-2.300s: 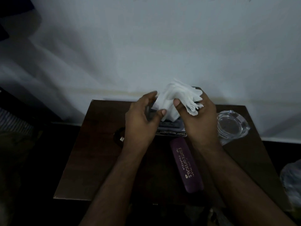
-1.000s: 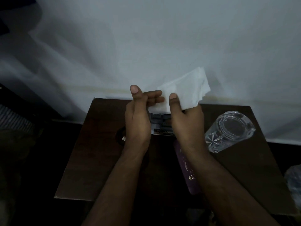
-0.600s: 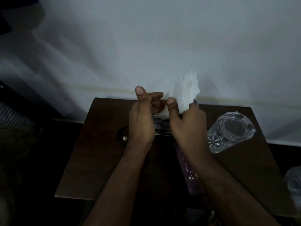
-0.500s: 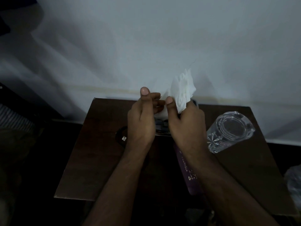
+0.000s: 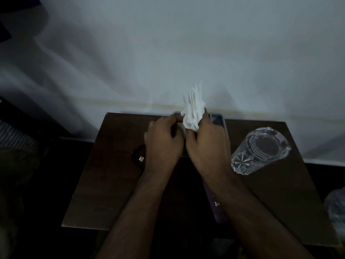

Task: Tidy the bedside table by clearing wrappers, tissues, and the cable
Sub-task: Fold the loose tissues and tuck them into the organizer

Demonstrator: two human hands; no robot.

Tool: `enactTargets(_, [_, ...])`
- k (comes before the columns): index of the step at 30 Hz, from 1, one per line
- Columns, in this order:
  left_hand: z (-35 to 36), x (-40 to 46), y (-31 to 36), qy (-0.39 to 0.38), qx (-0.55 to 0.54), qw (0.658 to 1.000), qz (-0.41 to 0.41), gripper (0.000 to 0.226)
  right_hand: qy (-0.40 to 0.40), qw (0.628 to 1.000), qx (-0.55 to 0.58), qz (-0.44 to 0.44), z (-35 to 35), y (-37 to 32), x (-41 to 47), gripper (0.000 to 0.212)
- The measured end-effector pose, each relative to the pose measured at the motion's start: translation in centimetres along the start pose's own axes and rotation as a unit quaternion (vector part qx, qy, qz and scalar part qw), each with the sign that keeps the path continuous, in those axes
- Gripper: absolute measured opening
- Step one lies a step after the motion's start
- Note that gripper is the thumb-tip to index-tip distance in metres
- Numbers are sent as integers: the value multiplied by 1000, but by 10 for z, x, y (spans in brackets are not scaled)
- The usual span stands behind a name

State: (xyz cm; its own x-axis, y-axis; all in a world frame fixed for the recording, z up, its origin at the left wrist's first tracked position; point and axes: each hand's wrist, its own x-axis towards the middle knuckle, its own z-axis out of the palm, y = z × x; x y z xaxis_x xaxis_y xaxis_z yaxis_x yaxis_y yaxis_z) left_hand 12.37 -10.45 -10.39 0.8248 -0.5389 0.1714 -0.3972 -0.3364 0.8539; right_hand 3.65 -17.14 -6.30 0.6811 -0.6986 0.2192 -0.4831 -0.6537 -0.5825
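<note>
Low in the frame a purple case (image 5: 214, 208) lies on the dark table (image 5: 104, 184), half under the right forearm. At centre, the right hand (image 5: 207, 146) grips a bunched white tissue (image 5: 194, 109) (standing upward); the left hand (image 5: 164, 141) curls its fingers against the tissue's lower edge. A glass (image 5: 261, 150) stands right.

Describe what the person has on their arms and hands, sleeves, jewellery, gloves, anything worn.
Nothing worn shows. Both forearms are bare up to the bottom edge of the picture, with no sleeve or cuff in view. The left hand and right hand have no gloves, and no ring, watch or bracelet is visible on either wrist. The light is dim, so a thin band could go unseen.
</note>
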Motion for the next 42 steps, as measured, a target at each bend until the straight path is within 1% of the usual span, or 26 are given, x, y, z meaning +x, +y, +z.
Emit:
enactTargets(4, [2, -1, 6, 28, -38, 999, -2, 21, -20, 1000, -19, -4, 2, 0, 0, 61])
enactTargets(6, [2, 1, 7, 38, -69, 997, -24, 20, -16, 1000, 7, -17, 5, 0, -2, 62])
enactTargets(8, [-1, 2, 12, 39, -122, 990, -60, 31, 6, 999, 47, -17, 7, 0, -2, 61])
enactTargets(10, [-5, 1, 16, 44, -144, 986, -75, 37, 40, 997, 71, -10, 5, 2, 0, 57])
enactTargets(13, [-8, 1, 19, 60, -164, 981, -79, 27, 81, 985, 149, -13, 0, 4, 1, 52])
enactTargets(15, [-7, 1, 20, 61, -184, 977, -88, 24, 81, 984, 160, -6, 2, 5, 2, 42])
enactTargets(18, [-4, 1, 20, 66, -161, 981, -88, 23, 64, 987, 149, 8, 11, 6, 4, 32])
enactTargets(21, [-4, 1, 20, 81, -144, 983, -85, 26, 61, 987, 147, 12, 16, 8, 6, 30])
enactTargets(24, [-6, 1, 21, 86, -150, 980, -94, 26, 67, 986, 152, 6, 15, 9, 5, 28])
enactTargets(27, [-7, 0, 21, 74, -131, 985, -87, 20, 85, 984, 156, 5, 12, 9, 4, 28])
enactTargets(29, [-7, -1, 22, 68, -124, 987, -80, 23, 114, 980, 165, 8, 10, 9, 5, 31])
enactTargets(32, [-9, -2, 24, 59, -152, 982, -93, 28, 160, 972, 172, -18, 3, 4, 5, 33])
enactTargets(35, [-13, -3, 24, 65, -164, 980, -96, 30, 175, 970, 160, -55, -2, -4, 1, 31])
enactTargets(39, [-23, -3, 21, 83, -149, 981, -96, 29, 157, 975, 137, -82, -2, -8, -2, 26])
enactTargets(42, [-47, -11, 12, 103, -131, 982, -94, 26, 128, 975, 135, -120, 5, -20, -15, 22])
